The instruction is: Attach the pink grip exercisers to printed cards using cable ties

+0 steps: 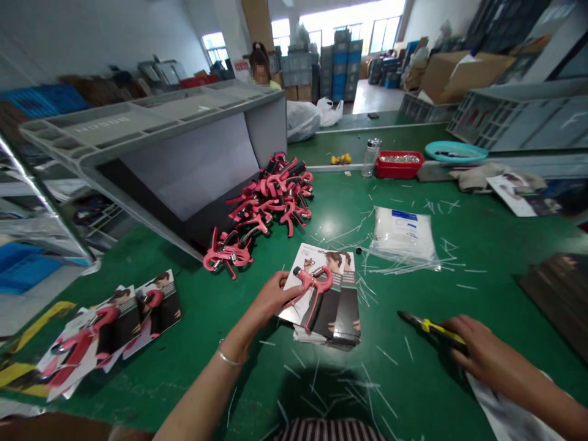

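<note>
My left hand (275, 295) grips the left edge of a printed backing card (301, 309) and the pink hand grip strengthener (316, 288) on it, thumb on top. That card lies over a stack of similar cards (348, 300) on the green table. Further right, my right hand (478, 343) is closed around the yellow-and-black handles of a pair of pliers (427, 324), whose dark jaws point left, low over the table. A clear bag of white plastic ties (404, 236) lies beyond, with loose and cut strips scattered around.
A grey crate (184, 116) on its side stands at left, with a heap of pink hand grips (275, 193) at its mouth. Carded grips (105, 331) lie at the left edge. Behind are a glass jar (371, 158), red tub (399, 165) and blue tray (454, 152). Another person (264, 70) is beyond.
</note>
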`<state>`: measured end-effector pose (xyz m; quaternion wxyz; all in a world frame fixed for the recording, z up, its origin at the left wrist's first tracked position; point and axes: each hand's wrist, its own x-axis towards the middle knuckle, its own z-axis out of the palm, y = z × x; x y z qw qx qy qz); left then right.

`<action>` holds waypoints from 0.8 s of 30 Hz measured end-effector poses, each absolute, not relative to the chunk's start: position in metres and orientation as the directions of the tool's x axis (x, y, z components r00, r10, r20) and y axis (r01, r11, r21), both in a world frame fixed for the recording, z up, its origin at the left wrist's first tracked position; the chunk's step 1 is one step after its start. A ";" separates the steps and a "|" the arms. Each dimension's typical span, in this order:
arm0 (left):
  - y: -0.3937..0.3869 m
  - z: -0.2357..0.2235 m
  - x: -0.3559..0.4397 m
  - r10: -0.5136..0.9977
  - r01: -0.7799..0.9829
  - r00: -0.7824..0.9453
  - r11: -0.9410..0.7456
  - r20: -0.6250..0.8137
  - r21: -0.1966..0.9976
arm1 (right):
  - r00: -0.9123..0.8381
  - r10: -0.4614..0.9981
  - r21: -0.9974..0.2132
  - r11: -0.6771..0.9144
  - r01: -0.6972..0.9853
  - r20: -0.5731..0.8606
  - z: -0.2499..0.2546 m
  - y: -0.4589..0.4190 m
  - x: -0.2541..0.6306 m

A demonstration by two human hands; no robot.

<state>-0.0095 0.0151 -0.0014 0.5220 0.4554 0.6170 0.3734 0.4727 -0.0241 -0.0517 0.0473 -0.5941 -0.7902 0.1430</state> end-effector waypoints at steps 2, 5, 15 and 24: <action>0.019 -0.004 -0.001 0.970 0.205 -0.086 0.240 -0.226 0.949 | -0.317 0.924 -0.466 0.188 0.865 -0.215 -0.028 -0.009 0.445; 0.021 -0.014 0.007 0.977 0.205 -0.117 0.198 -0.177 0.958 | -0.425 0.884 -0.575 0.249 0.779 -0.193 -0.001 0.005 0.391; 0.022 -0.032 0.006 0.985 0.193 -0.103 0.153 -0.135 0.969 | -0.658 0.718 0.180 0.633 0.753 0.227 0.024 0.031 0.266; 0.022 -0.038 0.007 0.984 0.181 -0.141 0.135 -0.110 0.974 | -0.733 0.671 0.143 0.719 0.681 0.116 0.042 0.046 0.255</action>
